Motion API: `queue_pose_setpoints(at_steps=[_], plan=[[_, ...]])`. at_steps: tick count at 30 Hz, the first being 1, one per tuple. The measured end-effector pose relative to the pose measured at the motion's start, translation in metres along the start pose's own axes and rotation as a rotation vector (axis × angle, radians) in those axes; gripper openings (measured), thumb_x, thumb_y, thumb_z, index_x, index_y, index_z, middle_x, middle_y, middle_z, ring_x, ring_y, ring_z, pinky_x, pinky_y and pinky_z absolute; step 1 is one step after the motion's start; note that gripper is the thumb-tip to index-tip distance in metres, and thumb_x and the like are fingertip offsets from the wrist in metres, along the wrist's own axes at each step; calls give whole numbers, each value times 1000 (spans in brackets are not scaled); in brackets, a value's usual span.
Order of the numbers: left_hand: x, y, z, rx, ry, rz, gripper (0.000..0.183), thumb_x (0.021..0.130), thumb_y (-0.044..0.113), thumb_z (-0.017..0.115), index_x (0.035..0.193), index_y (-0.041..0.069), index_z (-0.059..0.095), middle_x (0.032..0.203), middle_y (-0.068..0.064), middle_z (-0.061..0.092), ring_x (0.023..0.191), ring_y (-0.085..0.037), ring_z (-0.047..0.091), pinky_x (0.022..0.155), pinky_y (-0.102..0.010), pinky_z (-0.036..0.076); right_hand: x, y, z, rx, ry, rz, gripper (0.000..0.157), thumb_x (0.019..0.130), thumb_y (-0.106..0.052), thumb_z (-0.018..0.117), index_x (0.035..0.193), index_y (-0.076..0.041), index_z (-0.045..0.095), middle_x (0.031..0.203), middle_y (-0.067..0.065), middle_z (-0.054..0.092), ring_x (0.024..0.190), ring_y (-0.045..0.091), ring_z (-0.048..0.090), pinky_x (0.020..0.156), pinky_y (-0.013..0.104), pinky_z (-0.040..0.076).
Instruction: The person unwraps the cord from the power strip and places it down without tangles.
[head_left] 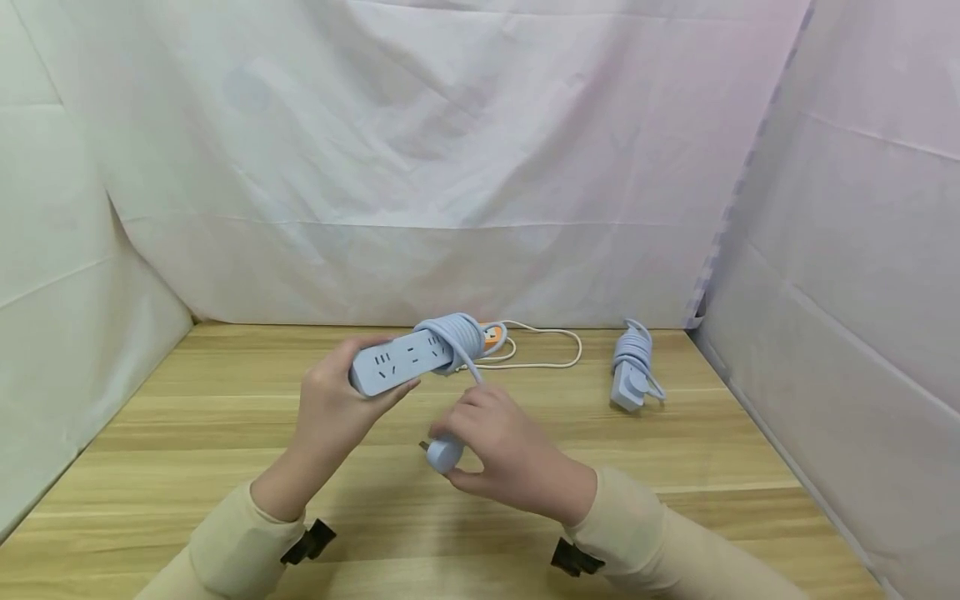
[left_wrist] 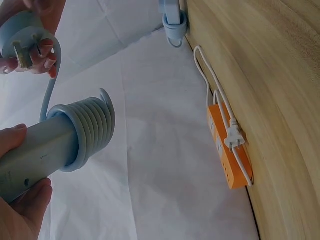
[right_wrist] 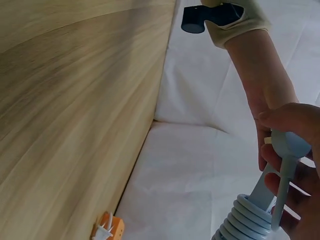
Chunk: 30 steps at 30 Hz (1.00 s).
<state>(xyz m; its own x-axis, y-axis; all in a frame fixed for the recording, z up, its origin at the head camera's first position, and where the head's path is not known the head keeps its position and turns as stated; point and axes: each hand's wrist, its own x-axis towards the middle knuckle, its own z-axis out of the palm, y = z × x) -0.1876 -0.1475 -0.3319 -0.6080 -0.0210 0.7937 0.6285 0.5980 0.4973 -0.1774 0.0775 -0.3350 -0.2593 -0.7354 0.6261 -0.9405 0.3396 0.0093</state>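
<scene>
Above the middle of the wood-grain table (head_left: 187, 458), gripping the pale-blue rectangular plastic power strip (head_left: 401, 362) in the left hand (head_left: 330, 398) and pinching its round pale-blue plug (head_left: 446, 454) in the right hand (head_left: 513, 450), tension the thick pale-blue coiled cord (head_left: 459, 337) evenly to prevent overlapping.

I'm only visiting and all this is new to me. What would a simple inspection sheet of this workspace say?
Surface: wood-grain table.
Job's things: pale blue power strip, held above the table; its round plug, prongs exposed.
Clutter: orange power strip near the back edge; second pale blue strip lying on the right.
Hands: left hand grips the held strip; right hand holds the plug.
Cables: blue cord coiled around the held strip; the second strip's cord also wound; white cable looped loosely.
Surroundings: white cloth behind and at both sides.
</scene>
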Motion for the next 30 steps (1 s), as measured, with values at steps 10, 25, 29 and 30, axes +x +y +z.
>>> queue_pose_setpoints(at_steps=[10, 25, 29, 30], plan=[[-3, -1, -3, -4, -32, -58, 57, 56, 7, 94, 107, 6, 68, 92, -4, 71, 75, -14, 59, 65, -20, 41, -12, 9, -13, 43, 57, -17, 46, 76, -20, 80, 117, -5, 65, 114, 7, 62, 108, 23, 55, 96, 36, 44], [-12, 8, -11, -83, -105, -92, 56, 58, 7, 94, 108, 13, 69, 101, 5, 71, 82, -12, 62, 67, -20, 45, -18, 38, -34, 316, -122, 681, 75, 88, -38, 73, 151, -22, 34, 146, -1, 39, 88, 8, 63, 80, 36, 53], [-13, 11, -12, -107, -90, -35, 57, 57, 4, 93, 109, 12, 70, 104, 4, 72, 84, -12, 63, 70, -19, 45, -17, 42, -32, 460, -160, 726, 83, 87, -37, 74, 154, -22, 27, 150, 2, 33, 95, 13, 65, 85, 39, 53], [-13, 11, -12, -119, -84, -18, 58, 57, 3, 93, 109, 12, 70, 104, 3, 72, 85, -13, 64, 71, -19, 46, -16, 42, -31, 489, -164, 730, 86, 86, -36, 75, 154, -22, 25, 151, 4, 32, 97, 15, 65, 86, 39, 52]])
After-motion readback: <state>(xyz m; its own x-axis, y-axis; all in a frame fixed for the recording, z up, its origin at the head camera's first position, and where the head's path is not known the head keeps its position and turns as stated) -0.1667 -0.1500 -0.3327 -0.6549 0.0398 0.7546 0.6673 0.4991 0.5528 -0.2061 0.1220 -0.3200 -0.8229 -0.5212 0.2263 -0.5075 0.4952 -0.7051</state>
